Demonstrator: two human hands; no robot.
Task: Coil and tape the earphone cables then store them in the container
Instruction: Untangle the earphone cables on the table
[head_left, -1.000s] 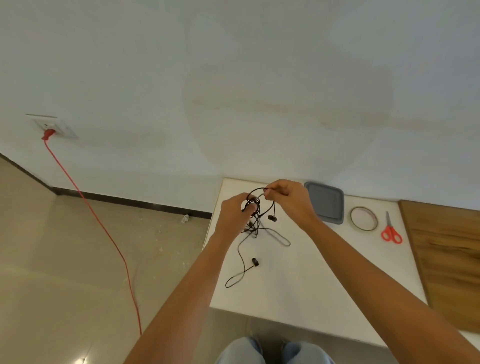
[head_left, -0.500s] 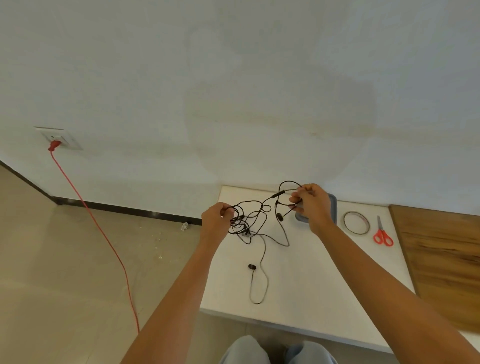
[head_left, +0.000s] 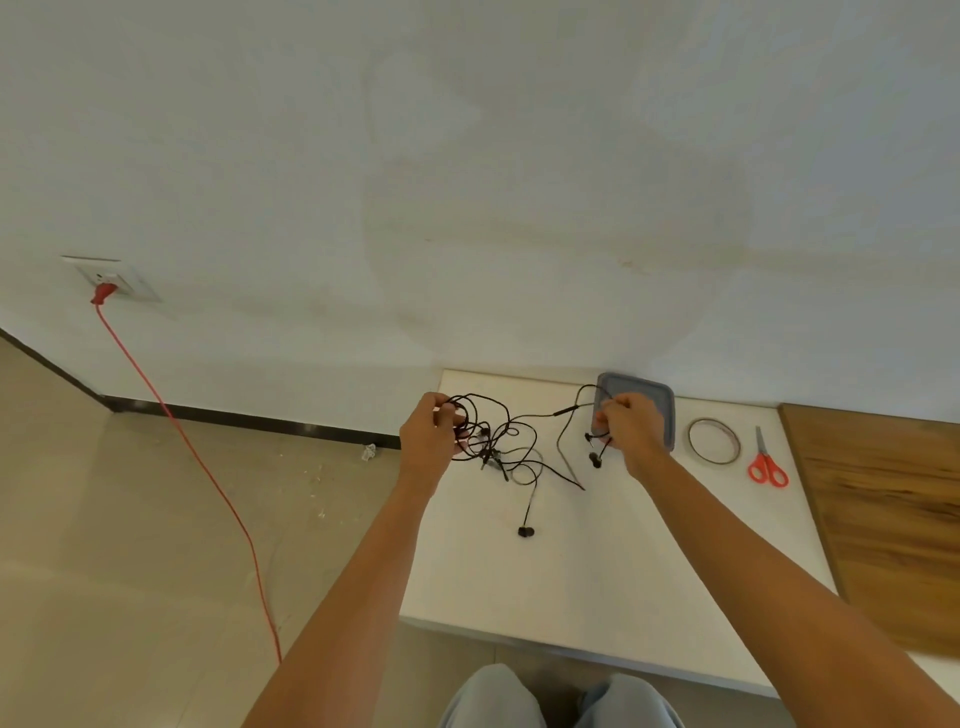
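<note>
A tangle of black earphone cables (head_left: 501, 441) hangs between my two hands above the white table (head_left: 587, 566). My left hand (head_left: 428, 439) grips the looped bundle at the table's far left corner. My right hand (head_left: 626, 428) pinches a cable end, with two earbuds dangling below its fingers. One earbud (head_left: 525, 531) hangs lower on a single strand over the table. The grey container (head_left: 657, 397) stands at the table's back edge, partly hidden behind my right hand. A tape roll (head_left: 714, 440) lies to its right.
Red-handled scissors (head_left: 766, 465) lie right of the tape. A wooden surface (head_left: 883, 509) adjoins the table on the right. A red power cord (head_left: 208, 467) runs from a wall socket (head_left: 111, 278) across the tiled floor at left. My knees show at the bottom.
My hands have moved apart, the right going right toward the container and the left going left, stretching the tangle out between them. The lower earbud has been lifted from the table.
</note>
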